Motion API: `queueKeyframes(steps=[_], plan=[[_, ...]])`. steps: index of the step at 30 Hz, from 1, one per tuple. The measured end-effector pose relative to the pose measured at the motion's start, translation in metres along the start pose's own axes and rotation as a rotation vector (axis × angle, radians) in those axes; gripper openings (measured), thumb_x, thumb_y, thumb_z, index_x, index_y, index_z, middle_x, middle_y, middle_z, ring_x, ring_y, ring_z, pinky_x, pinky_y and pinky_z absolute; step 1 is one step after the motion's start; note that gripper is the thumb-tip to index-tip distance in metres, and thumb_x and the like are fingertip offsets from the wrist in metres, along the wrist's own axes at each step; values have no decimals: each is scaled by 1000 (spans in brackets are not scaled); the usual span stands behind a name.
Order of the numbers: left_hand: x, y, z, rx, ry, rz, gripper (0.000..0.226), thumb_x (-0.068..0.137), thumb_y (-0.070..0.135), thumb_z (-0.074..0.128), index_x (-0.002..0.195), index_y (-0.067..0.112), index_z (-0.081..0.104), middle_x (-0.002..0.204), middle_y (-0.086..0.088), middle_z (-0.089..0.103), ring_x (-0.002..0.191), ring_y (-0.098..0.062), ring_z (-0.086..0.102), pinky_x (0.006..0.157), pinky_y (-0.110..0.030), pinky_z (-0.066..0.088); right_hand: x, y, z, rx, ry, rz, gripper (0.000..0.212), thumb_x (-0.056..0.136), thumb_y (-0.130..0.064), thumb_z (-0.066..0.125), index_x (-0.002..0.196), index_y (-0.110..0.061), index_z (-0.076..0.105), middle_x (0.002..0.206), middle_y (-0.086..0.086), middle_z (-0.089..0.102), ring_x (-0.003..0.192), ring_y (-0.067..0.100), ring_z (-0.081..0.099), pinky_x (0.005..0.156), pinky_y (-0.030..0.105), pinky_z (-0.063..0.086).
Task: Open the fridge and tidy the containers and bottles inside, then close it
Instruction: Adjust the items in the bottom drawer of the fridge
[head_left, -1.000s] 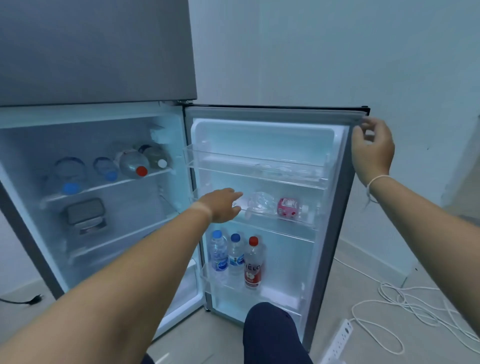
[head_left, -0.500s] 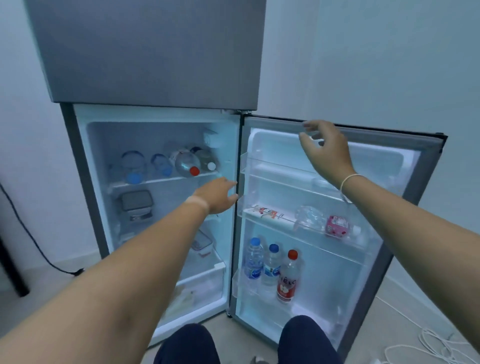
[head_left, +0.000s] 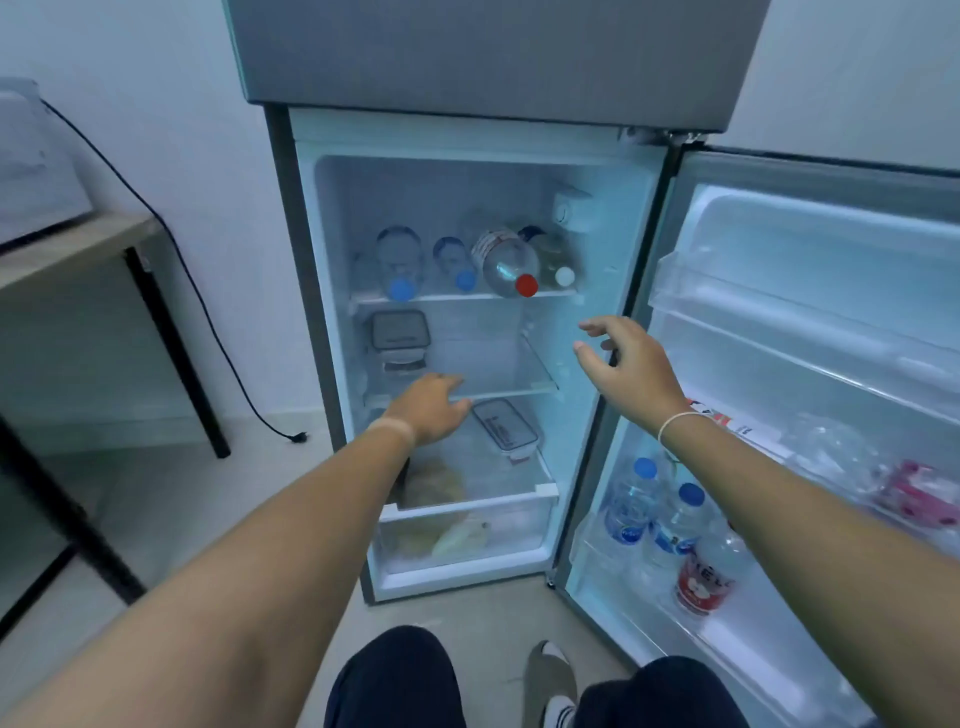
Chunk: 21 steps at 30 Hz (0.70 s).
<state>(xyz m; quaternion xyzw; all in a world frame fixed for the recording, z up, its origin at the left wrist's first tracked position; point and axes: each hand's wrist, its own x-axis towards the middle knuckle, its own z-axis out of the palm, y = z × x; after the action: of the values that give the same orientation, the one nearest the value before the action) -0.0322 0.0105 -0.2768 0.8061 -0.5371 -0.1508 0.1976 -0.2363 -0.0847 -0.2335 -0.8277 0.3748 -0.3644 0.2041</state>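
Right hand (head_left: 631, 364) off the door (head_left: 810, 291) — now nearer the shelves (head_left: 467, 297).

fridge door (head_left: 810, 291) cut off at right edge, crisper drawer (head_left: 467, 535) contents blurred

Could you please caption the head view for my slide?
Both empty hands, left and right, reach into the open fridge toward its shelves.

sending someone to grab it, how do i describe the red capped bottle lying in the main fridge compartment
Look inside the open fridge at its top shelf, where four bottles lie on their sides, caps facing out. The red-capped bottle is third from the left, the widest, between a small blue-capped bottle and a white-capped one.
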Motion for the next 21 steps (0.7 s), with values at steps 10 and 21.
queueKeyframes(steps=[10, 21], plan=[[32, -83, 47, -41, -115, -243, 50, 96, 33, 43, 142, 11, 40, 151, -12, 37, 138, -27, 38, 113, -30, 28, 11, 53, 143, 158, -214, 146, 27, 87, -23, 59, 111, -10, 63, 116, 8, 63, 105, 24, 59, 92, 32, 45], [117, -182, 140, -269, -148, -533, 48, 97, 25, 41, 143, 11, 37, 145, -14, 47, 125, -31, 51, 98, -26, 40, -4, 134, 312, 346, -418, 513, 26, 89, -11, 56, 113, -6, 63, 103, 6, 62, 89, 20, 57, 72, 12, 39]])
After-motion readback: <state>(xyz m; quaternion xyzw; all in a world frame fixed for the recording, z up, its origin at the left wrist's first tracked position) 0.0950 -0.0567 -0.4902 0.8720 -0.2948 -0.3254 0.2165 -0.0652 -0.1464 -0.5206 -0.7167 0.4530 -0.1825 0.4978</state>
